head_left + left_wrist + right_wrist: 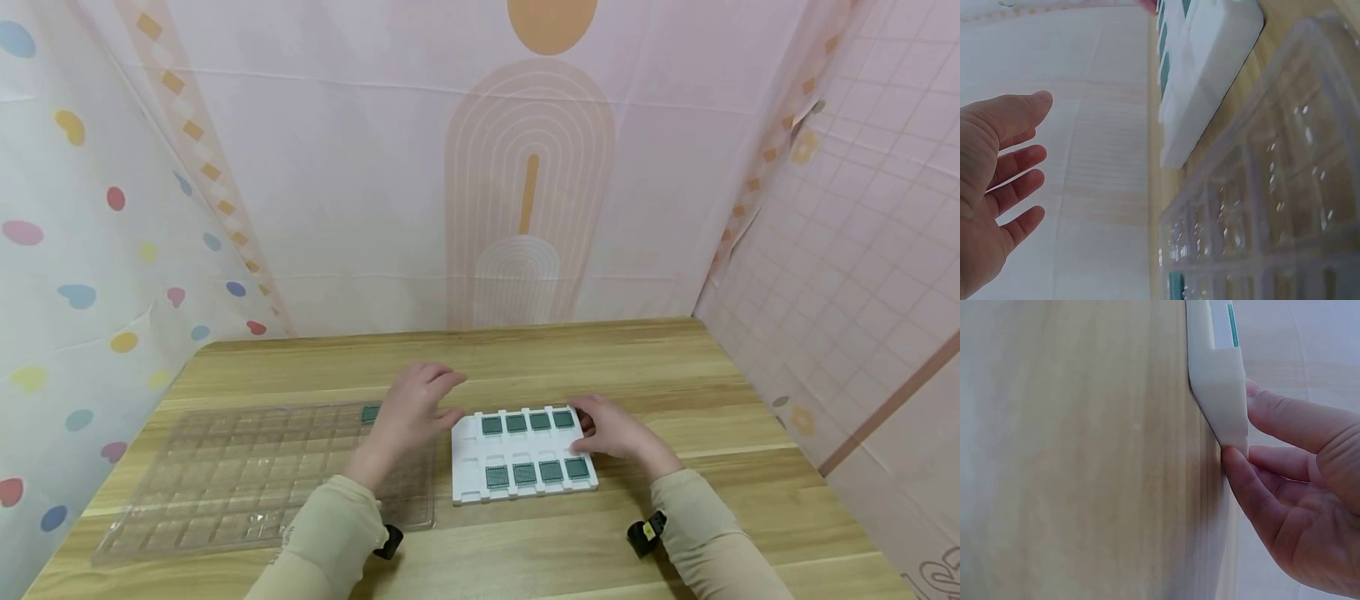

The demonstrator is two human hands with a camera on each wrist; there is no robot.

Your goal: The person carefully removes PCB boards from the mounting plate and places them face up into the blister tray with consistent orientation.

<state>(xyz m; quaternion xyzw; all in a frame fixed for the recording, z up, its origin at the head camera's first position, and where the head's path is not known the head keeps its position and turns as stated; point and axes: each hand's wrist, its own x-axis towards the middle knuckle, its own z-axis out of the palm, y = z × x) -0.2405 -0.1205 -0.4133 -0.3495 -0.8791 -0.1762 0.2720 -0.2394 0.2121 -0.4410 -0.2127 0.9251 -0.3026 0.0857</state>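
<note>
A white tray lies on the table with two rows of green square chips in its pockets; the pockets at its left end hold none. My right hand grips the tray's right end, thumb on top and fingertips at the edge, as the right wrist view shows. My left hand is raised between the white tray and a clear plastic tray, fingers loosely bent and holding nothing. One green chip sits in the clear tray's far right part, partly behind the left hand.
The clear tray, divided into many small compartments, takes up the left side of the wooden table. Patterned cloth hangs behind the table and at both sides. A black wrist camera sits under each sleeve.
</note>
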